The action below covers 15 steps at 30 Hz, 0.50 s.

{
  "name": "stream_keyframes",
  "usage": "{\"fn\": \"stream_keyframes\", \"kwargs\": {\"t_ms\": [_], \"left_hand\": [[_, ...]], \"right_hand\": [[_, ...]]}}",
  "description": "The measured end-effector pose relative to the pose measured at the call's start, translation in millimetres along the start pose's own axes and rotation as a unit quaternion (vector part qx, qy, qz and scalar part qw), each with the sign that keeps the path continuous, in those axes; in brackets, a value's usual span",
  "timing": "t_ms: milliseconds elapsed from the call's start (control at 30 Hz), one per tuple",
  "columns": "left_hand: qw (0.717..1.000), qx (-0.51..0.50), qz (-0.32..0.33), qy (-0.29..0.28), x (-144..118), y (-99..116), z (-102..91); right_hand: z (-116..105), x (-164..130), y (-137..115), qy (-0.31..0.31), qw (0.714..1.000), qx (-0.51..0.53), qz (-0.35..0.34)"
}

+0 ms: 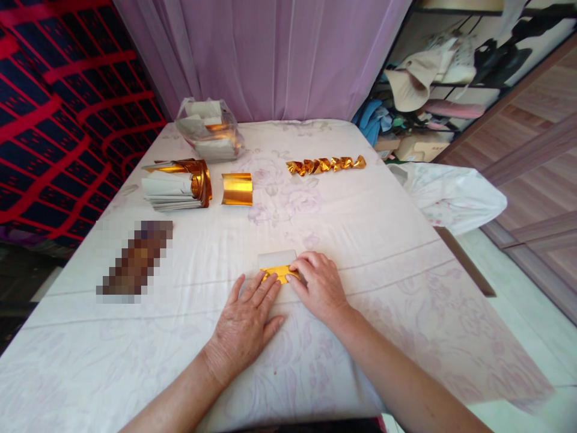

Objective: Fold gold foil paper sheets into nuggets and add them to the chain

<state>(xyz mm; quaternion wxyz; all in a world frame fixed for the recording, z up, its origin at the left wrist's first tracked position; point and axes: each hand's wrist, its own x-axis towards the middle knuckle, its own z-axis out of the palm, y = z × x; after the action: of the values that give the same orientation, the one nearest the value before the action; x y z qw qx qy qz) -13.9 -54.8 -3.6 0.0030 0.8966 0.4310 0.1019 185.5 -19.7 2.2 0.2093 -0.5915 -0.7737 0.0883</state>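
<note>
A sheet of gold foil paper (276,272) lies on the cloth in front of me, its near part folded over to show gold and its far part showing the pale back. My left hand (247,319) rests flat with fingers stretched, the fingertips pressing on the gold fold. At the sheet's right end, my right hand (320,282) has thumb and fingers closed on the folded edge. Beyond, a single curled gold foil sheet (237,189) lies beside a thick stack of foil paper (174,187). Several folded gold foil pieces (325,165) sit in a row at the back right.
A clear plastic bag (210,129) of more foil paper stands at the back left. A blurred-out item (137,261) lies at the left. The table (383,210) wears a pale floral cloth. A white bag (460,195) and a cluttered shelf (451,84) are to the right.
</note>
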Motion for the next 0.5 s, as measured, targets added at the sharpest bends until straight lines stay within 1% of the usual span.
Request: {"fn": "stream_keyframes", "kwargs": {"t_ms": [167,500], "left_hand": [[1.000,0.020,-0.005,0.007,-11,-11,-7.2],[0.999,0.032,-0.003,0.002,-19,-25,-15.1]], "right_hand": [[0,0,0,-0.004,1.000,0.004,0.001],[3,0,3,0.006,1.000,0.017,-0.001]]}}
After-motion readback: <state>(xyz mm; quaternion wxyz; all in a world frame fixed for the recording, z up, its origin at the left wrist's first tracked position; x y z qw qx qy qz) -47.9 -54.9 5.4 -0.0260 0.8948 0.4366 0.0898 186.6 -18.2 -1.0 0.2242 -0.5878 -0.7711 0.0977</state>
